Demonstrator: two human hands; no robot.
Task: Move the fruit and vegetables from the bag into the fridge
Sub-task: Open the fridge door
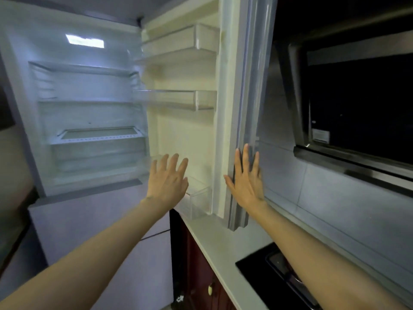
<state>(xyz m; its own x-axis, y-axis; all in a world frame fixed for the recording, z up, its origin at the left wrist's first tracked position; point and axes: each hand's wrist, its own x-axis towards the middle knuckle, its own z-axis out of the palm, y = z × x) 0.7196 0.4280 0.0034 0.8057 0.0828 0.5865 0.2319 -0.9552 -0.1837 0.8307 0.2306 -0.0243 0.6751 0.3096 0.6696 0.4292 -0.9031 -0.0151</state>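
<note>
The right hand lies flat with straight fingers against the outer edge of the open fridge door, grasping nothing. The left hand is raised with fingers spread and relaxed in front of the door's inner side, holding nothing; whether it touches anything cannot be told. The fridge stands open ahead and to the left of both hands, its glass shelves and lower drawer showing no contents. The door bins look bare too. The clear bottom bin sits just beside the left hand. A pale countertop with a black hob runs below the right arm.
</note>
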